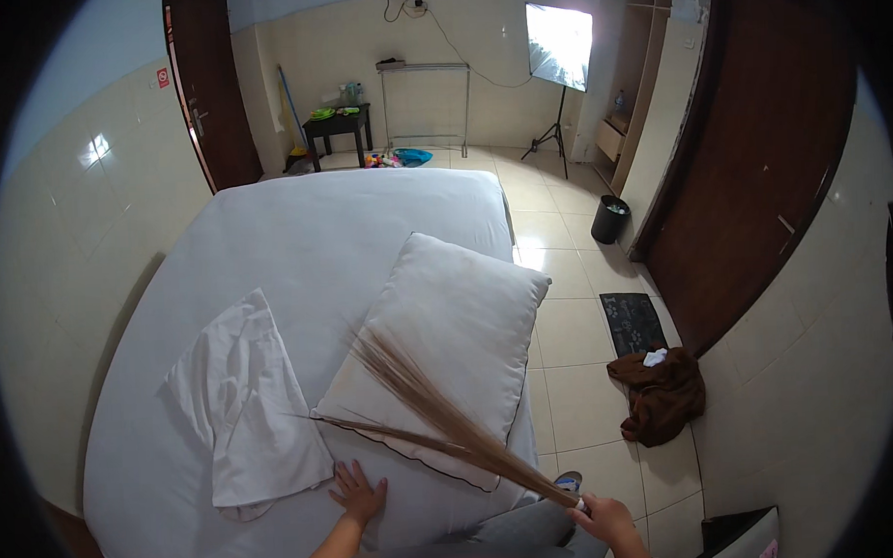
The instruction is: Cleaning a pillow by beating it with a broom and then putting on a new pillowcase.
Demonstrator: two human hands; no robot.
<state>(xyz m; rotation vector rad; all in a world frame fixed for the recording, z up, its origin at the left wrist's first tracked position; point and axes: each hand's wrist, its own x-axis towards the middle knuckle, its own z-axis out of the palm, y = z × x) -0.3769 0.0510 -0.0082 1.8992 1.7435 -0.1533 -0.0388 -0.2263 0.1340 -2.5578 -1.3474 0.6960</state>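
Observation:
My right hand (606,519) is closed round the bound end of a stick broom (451,417), a bundle of thin brown bristles. The bristles fan out to the upper left across a white pillow (457,298) with dark piping, and a few strands stray past its left corner. My left hand (358,495) lies flat with fingers spread on the white sheet of the bed (297,220), holding nothing. Just beyond its fingertips is a crumpled white pillowcase-like cloth (249,404).
Right of the bed, a brown cloth heap (664,394), a dark doormat (633,322) and a black bin (610,219) are on the tiled floor. A softbox light (560,47) on a tripod, a metal rack (424,68) and a small dark table (337,125) stand at the far wall.

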